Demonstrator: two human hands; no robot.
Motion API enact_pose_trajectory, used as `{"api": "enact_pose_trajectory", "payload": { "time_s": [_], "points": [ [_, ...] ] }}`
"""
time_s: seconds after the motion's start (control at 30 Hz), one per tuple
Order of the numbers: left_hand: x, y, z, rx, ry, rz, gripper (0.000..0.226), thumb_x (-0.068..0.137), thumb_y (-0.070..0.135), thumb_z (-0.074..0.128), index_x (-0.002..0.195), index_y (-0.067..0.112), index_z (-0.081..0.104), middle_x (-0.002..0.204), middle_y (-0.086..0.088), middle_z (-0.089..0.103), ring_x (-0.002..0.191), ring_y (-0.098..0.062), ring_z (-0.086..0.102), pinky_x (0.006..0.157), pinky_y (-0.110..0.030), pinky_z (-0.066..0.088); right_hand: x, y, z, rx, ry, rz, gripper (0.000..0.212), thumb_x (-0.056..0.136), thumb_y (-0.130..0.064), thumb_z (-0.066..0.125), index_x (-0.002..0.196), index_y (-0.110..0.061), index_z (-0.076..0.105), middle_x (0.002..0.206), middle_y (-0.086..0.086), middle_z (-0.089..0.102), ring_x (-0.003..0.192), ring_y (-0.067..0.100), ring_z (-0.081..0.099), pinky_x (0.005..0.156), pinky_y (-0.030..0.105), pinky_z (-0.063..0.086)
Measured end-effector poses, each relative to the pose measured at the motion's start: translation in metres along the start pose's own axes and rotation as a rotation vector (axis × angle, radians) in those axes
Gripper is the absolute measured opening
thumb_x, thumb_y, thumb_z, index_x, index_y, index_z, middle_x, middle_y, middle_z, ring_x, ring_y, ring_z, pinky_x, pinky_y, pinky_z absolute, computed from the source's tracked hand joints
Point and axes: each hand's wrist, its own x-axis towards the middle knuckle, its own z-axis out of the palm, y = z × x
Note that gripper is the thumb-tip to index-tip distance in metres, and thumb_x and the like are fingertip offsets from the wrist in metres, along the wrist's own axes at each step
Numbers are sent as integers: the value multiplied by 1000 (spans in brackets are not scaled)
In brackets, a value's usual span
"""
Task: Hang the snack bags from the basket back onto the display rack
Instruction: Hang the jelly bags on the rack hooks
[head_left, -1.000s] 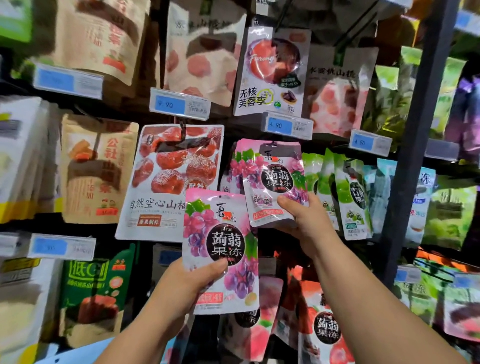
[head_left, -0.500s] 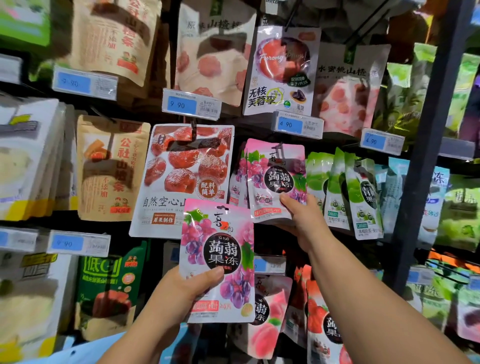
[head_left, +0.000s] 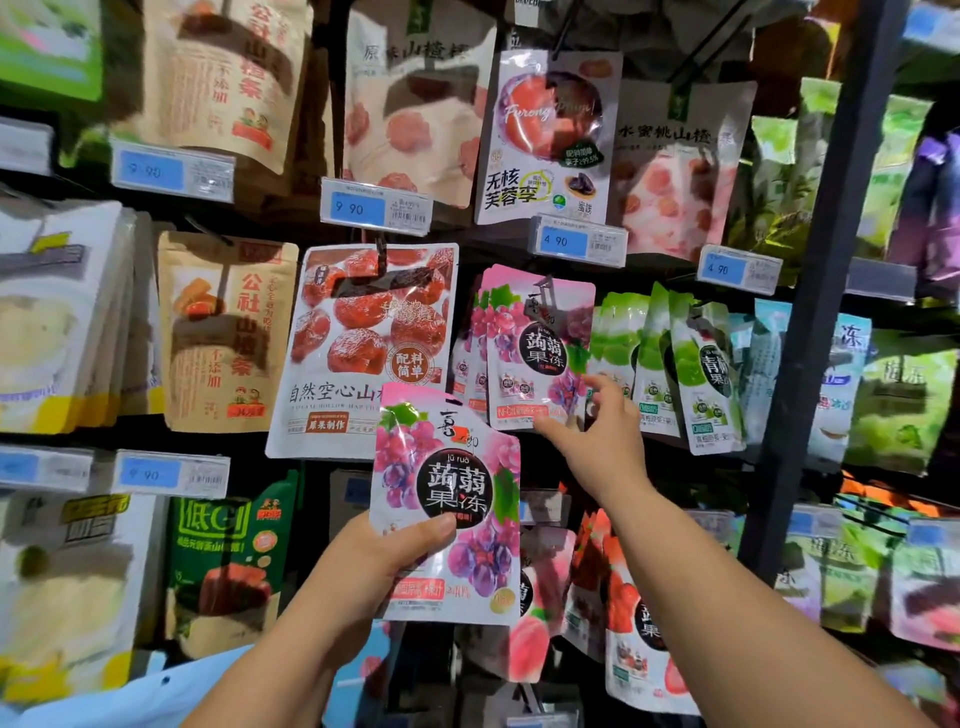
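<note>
My left hand (head_left: 382, 558) grips a pink grape-jelly snack bag (head_left: 457, 499) by its lower left edge and holds it upright in front of the rack. A matching pink grape bag (head_left: 537, 345) hangs on a rack hook just above and right, at the front of a row of the same bags. My right hand (head_left: 597, 431) is at that hanging bag's lower right corner, fingers spread and loose, touching or just off its edge. The basket is out of view.
A large red hawthorn bag (head_left: 363, 343) hangs left of the pink row and green jelly bags (head_left: 675, 364) hang to its right. A dark upright post (head_left: 826, 291) stands on the right. Blue price tags (head_left: 374, 208) stick out above each row. Peach and strawberry bags (head_left: 628, 623) hang below.
My right hand has let go of the hanging pink bag's bottom edge and opened, and the bag now hangs straighter. The left hand still holds its bag.
</note>
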Motion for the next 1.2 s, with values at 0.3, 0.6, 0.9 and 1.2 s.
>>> {"api": "enact_pose_trajectory", "payload": {
  "time_s": [0.3,0.6,0.9,1.2],
  "points": [
    [-4,5,8,-47,-24,24,61,54,35,84,106,5,73,102,-23,73,95,-43,70,90,-51,55,-15,-3,-5,220,-106,38,42,98,-49,50,96,-11,67,92,6,62,91,23,58,81,37,45],
    [33,34,41,-63,44,98,40,76,37,75,104,9,72,101,-16,75,94,-31,72,87,-44,56,-39,-8,-18,605,-588,88,11,96,-16,61,107,-18,61,86,-1,67,65,6,63,53,18,45],
    [79,62,77,80,85,83,36,86,47,69,99,13,72,91,-10,76,87,-30,71,84,-41,55,-20,2,-33,679,-464,96,65,65,-26,83,124,-30,55,110,-2,71,104,20,69,91,54,55],
    [105,71,93,280,248,230,109,48,82,69,138,23,49,132,-4,62,118,-25,60,101,-49,49,-2,9,-28,788,-277,64,66,76,-16,83,133,-23,51,121,2,68,107,19,69,96,53,53]
  ]
}}
